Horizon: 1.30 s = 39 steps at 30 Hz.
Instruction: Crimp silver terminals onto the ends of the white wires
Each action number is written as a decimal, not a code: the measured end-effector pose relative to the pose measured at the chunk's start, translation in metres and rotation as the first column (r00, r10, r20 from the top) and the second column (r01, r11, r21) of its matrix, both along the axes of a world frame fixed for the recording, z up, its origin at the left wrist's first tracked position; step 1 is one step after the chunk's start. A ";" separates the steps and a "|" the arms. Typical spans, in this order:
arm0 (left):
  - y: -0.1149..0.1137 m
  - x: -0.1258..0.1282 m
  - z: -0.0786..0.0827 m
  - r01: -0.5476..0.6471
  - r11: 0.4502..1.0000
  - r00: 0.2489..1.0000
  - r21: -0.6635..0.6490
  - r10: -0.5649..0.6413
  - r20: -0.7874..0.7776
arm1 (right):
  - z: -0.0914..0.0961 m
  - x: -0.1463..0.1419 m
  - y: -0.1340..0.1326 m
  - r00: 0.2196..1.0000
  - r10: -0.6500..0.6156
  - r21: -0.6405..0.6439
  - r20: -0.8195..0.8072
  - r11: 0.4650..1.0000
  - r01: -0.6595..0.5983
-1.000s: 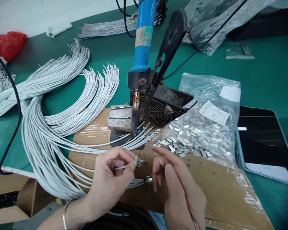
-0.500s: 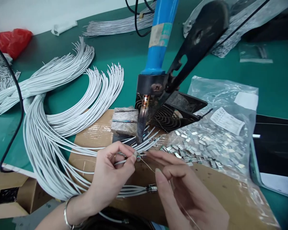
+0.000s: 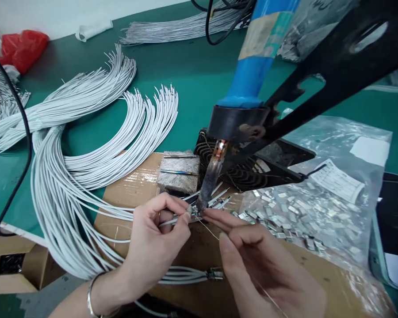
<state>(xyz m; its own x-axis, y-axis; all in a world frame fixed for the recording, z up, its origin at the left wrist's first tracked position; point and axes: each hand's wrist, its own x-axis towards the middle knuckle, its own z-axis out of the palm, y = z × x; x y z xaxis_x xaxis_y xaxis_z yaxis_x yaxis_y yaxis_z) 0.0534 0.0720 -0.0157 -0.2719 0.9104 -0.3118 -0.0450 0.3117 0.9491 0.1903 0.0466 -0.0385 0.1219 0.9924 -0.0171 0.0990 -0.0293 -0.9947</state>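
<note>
My left hand [image 3: 157,240] pinches a white cable [image 3: 168,222] close to its end, thumb and forefinger pressed together. A thin solder wire [image 3: 209,230] runs through the closed fingers of my right hand [image 3: 267,260], and its front end reaches the cable end. Right at that spot is the dark tip [image 3: 203,198] of a blue soldering iron [image 3: 247,79], held in a black bracket [image 3: 305,88]. The joint itself is small and partly covered by fingertips and the tip. Below the hands lie several cables with a metal connector [image 3: 215,274] at their ends.
Large bundles of white cables [image 3: 73,176] spread over the left. Behind the tip are a grey block [image 3: 179,172] and a black fan [image 3: 252,174]. A plastic bag [image 3: 338,132] and many small metal connectors [image 3: 295,207] lie right. Cardboard [image 3: 126,181] covers the work spot.
The soldering iron has come down and nearer, its tip now at the cable end between my hands. Both hands appear slightly farther right, still holding the cable and solder wire.
</note>
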 end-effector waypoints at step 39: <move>0.003 0.000 0.005 -0.006 0.999 1.000 0.040 0.007 -0.018 | 0.016 -0.009 0.007 0.985 -0.135 -0.065 -0.107 0.990 0.129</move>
